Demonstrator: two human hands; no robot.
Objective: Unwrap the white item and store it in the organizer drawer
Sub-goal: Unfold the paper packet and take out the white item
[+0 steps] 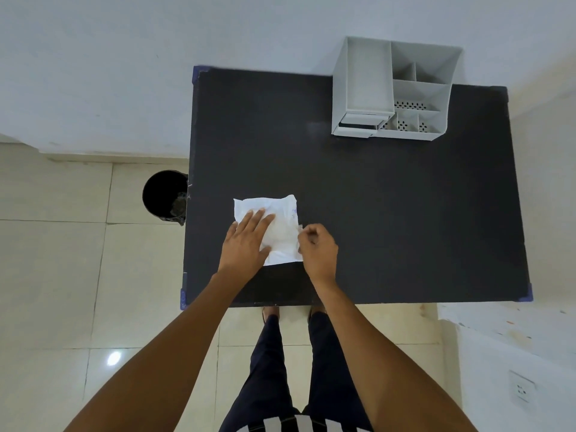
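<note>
A flat white wrapped item (282, 226) lies on the black table (389, 213), near its front left. My left hand (246, 241) rests flat on the item's left half with fingers spread, pressing it down. My right hand (318, 247) pinches the wrapper's right edge between thumb and fingertips. The grey organizer (394, 92) stands at the table's far right, with several open compartments on top and a small drawer (358, 126) at its front left, slightly pulled out.
A black waste bin (165, 194) stands on the tiled floor against the table's left side. A wall runs behind the table. My legs and feet show below the table's front edge. A wall socket (522, 391) sits at the lower right.
</note>
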